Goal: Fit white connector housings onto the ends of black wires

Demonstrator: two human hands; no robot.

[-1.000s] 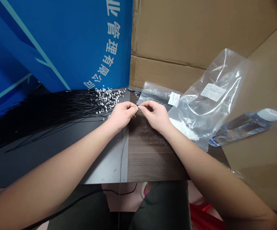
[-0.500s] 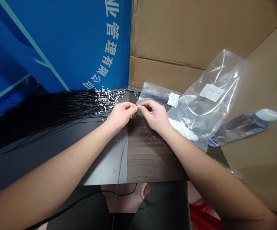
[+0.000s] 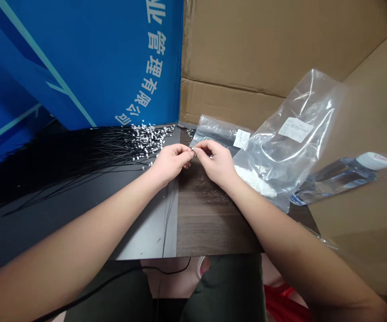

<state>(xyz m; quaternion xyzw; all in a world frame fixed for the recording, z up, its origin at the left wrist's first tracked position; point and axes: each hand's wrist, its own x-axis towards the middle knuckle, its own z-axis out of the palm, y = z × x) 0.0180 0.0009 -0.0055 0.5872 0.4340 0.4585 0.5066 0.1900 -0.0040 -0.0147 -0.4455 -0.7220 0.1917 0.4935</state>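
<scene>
Cardboard wall (image 3: pixel 237 49) and blue panel (image 3: pixel 113 53) behind a close two-handed pinch

Beneath the grip, the wood-look tabletop (image 3: pixel 213 228) meets a dark grey surface (image 3: pixel 140 239), their seam running down just to its left. The left hand (image 3: pixel 170 164) and right hand (image 3: pixel 218 163) face each other, each with thumb pressed to forefinger and the tips touching at the middle. Between them sits a small piece (image 3: pixel 192 149), of which only a pale speck shows; its shape is hidden by the fingers. A thin wire (image 3: pixel 166 228) trails below the grip to the table's near edge; whether it joins the held piece cannot be told.

Over the last second the hands have kept almost the same spot, yet the left thumb now covers more of the piece and the wire lies along a slightly different line. My reading is that the work is a fine adjustment in the fingertips, with the piece not let go.

Left of the grip spreads a heap of black wires (image 3: pixel 56 156), their white connectors (image 3: pixel 148 139) nearest the left hand. Just beyond the grip lies a small labelled bag (image 3: pixel 213 131). To its right are a larger clear bag (image 3: pixel 309 100), white bits (image 3: pixel 256 182) at its lower end, and, farther off, a bottle (image 3: pixel 342 179) on its side.
</scene>
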